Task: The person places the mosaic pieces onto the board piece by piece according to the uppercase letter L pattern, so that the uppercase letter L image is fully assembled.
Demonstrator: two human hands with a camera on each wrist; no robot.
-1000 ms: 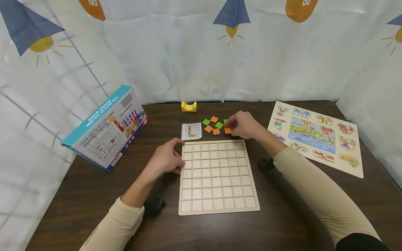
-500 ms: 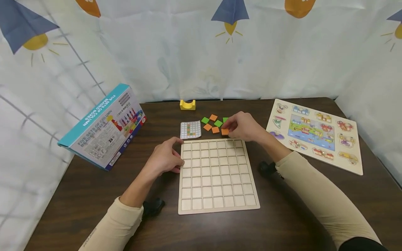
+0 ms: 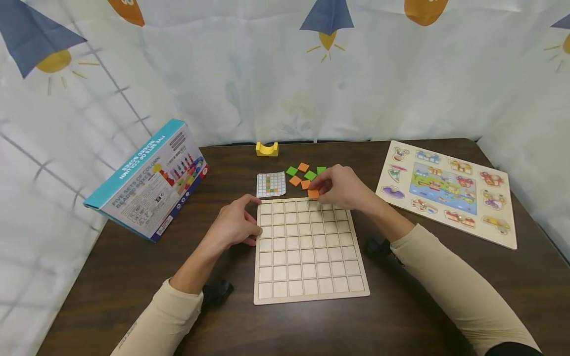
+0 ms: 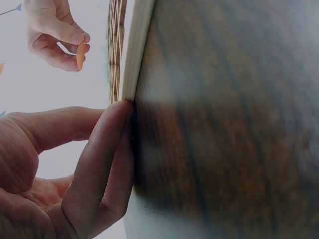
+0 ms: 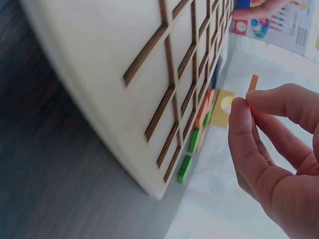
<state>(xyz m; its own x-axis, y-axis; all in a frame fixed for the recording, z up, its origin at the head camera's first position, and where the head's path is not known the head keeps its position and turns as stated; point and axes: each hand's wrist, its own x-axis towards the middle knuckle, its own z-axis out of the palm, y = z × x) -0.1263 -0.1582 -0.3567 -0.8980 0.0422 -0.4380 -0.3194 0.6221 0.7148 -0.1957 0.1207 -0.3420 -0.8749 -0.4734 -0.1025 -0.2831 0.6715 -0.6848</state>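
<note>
My right hand (image 3: 342, 188) pinches a square orange tile (image 3: 313, 194) between thumb and fingertips, over the far edge of the wooden grid board (image 3: 307, 301). In the right wrist view the same tile (image 5: 253, 82) stands edge-on above the fingertips. My left hand (image 3: 235, 222) rests against the board's left edge near its far corner. Seen from the left wrist, the left fingertips (image 4: 121, 108) touch the board's side (image 4: 137, 47). Behind the board lie loose green tiles (image 3: 291, 171) and orange tiles (image 3: 295, 181), beside a small printed pattern card (image 3: 271, 185).
At the back stands a yellow block (image 3: 267, 150) with a curved notch. A toy box (image 3: 151, 183) leans at the left. On the right lies a picture puzzle board (image 3: 447, 193). All this is on a dark wooden table (image 3: 401, 316), with a printed curtain (image 3: 378, 74) behind.
My right hand has drawn the orange tile left and nearer, from beside the other tiles to the board's far edge. The left hand has stayed at the board's left edge.
</note>
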